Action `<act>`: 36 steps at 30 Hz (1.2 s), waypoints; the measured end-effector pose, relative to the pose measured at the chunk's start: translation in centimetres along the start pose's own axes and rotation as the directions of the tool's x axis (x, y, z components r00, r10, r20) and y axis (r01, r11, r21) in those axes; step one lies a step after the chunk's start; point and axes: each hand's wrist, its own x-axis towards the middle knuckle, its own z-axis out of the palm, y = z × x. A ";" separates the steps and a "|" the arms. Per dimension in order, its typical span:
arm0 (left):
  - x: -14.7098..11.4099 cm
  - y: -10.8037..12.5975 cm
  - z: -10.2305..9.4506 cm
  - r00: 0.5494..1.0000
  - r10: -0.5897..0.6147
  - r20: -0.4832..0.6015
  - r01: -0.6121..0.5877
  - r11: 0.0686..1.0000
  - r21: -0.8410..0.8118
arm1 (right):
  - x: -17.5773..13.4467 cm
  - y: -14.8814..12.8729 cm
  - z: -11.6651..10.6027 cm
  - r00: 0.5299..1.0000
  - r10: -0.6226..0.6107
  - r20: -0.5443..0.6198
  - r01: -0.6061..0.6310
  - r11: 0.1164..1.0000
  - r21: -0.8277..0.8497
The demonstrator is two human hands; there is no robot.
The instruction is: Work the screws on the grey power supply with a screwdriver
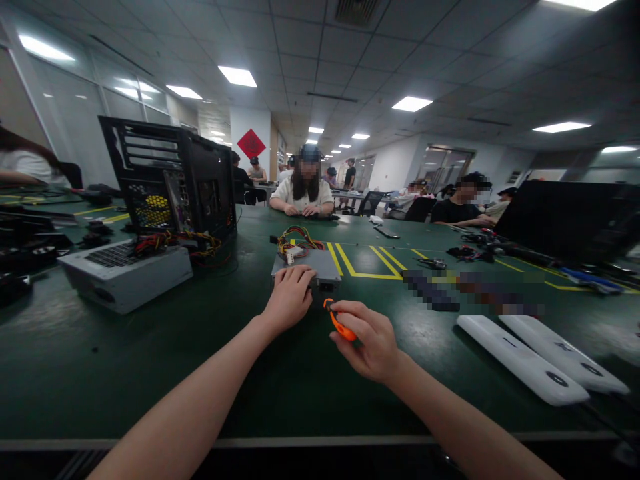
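A small grey computer power supply (327,265) lies on the green table in front of me, its dark socket side toward me. A bundle of coloured wires with a white connector (293,253) rests on its far top side. My left hand (291,293) holds the power supply at its near left part, fingers over the top. Just right of it, my right hand (367,340) is closed around an orange-and-black hand tool (343,328). The tool's dark end points up toward the power supply's near side without clear contact; its exact kind is hard to make out.
At left stand a larger grey power supply (127,273) and a black computer case (175,177). Two white elongated devices (523,360) lie at right, near a blurred dark item (430,291). A black monitor (567,217) stands farther right. Another person (303,190) sits across the table (210,393).
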 end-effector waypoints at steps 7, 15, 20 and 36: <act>0.0 -0.1 0.1 1.000 -0.003 0.005 0.003 1.000 -0.002 | -0.1 -0.2 0.2 0.996 -0.037 0.085 0.044 0.995 -0.085; 0.0 0.1 -0.1 1.000 0.002 0.003 -0.002 1.000 -0.006 | -0.1 0.6 -0.1 0.998 0.030 -0.051 -0.041 0.968 -0.246; 0.0 0.0 -0.1 1.000 0.007 0.007 -0.007 1.000 -0.013 | -0.1 0.5 0.5 0.992 0.130 0.006 -0.126 0.973 -0.194; -0.1 -0.1 -0.2 1.000 0.011 0.009 -0.011 1.000 -0.016 | -0.1 1.0 0.5 0.996 0.092 0.008 -0.088 0.969 -0.230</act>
